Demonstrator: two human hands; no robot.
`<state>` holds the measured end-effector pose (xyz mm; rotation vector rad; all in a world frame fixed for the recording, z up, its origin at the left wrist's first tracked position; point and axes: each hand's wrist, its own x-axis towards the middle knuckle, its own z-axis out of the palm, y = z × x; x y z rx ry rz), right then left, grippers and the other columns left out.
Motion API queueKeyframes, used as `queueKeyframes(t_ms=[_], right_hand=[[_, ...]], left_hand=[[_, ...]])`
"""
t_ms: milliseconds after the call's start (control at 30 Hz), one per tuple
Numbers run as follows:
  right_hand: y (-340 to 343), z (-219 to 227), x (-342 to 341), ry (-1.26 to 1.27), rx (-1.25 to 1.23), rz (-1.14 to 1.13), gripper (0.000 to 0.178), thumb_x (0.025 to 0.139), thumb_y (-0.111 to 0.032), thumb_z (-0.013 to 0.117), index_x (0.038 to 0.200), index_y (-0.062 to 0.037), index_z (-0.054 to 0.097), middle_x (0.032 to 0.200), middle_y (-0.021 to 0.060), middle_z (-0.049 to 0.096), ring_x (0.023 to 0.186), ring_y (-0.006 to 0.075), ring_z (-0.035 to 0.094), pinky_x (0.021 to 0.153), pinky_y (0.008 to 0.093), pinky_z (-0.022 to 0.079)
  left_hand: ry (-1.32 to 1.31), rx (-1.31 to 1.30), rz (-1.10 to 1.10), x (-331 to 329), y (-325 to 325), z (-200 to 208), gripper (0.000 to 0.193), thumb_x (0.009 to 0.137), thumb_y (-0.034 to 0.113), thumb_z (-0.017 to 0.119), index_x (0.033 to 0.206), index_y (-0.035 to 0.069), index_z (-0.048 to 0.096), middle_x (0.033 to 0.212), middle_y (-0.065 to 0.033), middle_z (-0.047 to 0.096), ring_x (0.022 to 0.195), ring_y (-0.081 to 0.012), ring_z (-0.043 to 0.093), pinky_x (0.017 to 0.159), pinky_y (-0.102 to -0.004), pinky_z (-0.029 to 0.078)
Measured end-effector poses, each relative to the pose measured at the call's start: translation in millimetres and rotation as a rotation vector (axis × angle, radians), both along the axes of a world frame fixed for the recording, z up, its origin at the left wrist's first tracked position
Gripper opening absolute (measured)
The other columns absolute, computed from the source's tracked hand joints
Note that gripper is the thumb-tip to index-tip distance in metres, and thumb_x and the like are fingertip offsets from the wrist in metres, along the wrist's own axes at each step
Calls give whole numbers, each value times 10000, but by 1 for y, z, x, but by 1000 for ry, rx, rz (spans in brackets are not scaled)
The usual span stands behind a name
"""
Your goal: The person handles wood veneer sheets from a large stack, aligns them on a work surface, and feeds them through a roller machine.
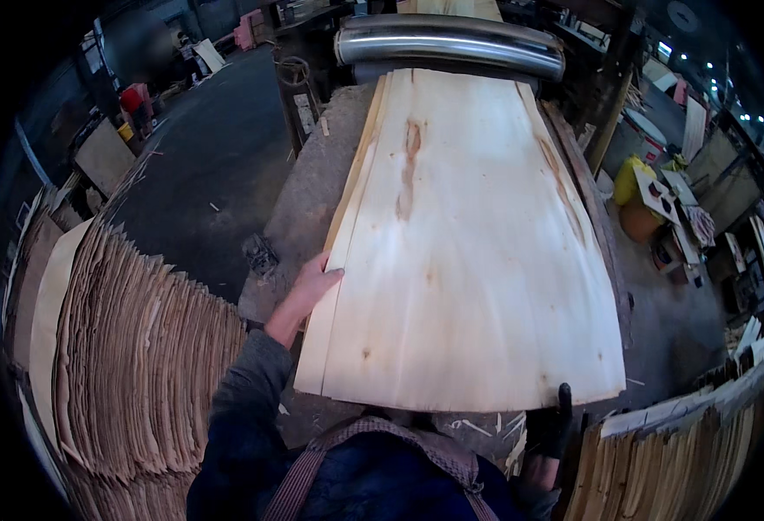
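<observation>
A wide, pale wood veneer sheet with brown knots and streaks lies in front of me, its far end close to a shiny metal roller. At least one more sheet shows beneath it along the left side. My left hand, bare, grips the left edge, thumb on top and the other fingers partly hidden. At the near edge, toward the right corner, my right hand wears a dark glove. Its thumb or a finger rises over the edge while the rest is hidden below, pinching the sheet.
Tall stacks of veneer stand at my left and at my right. A dusty table surface runs under the sheets. Wood scraps lie on the floor near me. Rightward are a brown bucket and a yellow bag.
</observation>
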<state>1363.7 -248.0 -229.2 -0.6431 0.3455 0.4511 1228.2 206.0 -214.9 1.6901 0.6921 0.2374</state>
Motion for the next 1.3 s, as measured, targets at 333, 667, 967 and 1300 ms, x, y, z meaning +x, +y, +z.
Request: queueKeyframes(t_ms=[333,667,967,1300], right_hand=[[-36,-35,-56,103,-160,592,374,910,-371,450,1017,-40,588,973,172,628,912,374,600,794,500,496],[9,1,-56,47,-160,659,715,846,-651,362,1052,-4,588,939,153,642,795,353,625,681,497,522],[74,128,55,-341,-223,107,290,889,-315,522,974,-42,576,799,85,645,560,160,588,434,244,452],[272,101,244,-532,252,266,377,776,-26,585,1137,-11,479,1112,158,554,1040,349,535,871,543,455]], left_hand=[[385,851,-111,1,-28,-41,606,779,340,598,1224,-41,445,1354,-228,335,1302,-412,184,1056,-477,211],[-661,-572,-70,29,-58,54,441,814,-9,470,1251,-44,418,1131,-136,569,990,-202,581,869,-314,462],[-763,-710,-73,77,-34,140,365,891,158,460,1212,-16,476,1072,-118,595,966,-199,580,850,-326,459],[171,734,131,25,13,-17,559,857,286,559,1286,-20,375,1238,-233,484,1119,-357,493,936,-418,398]])
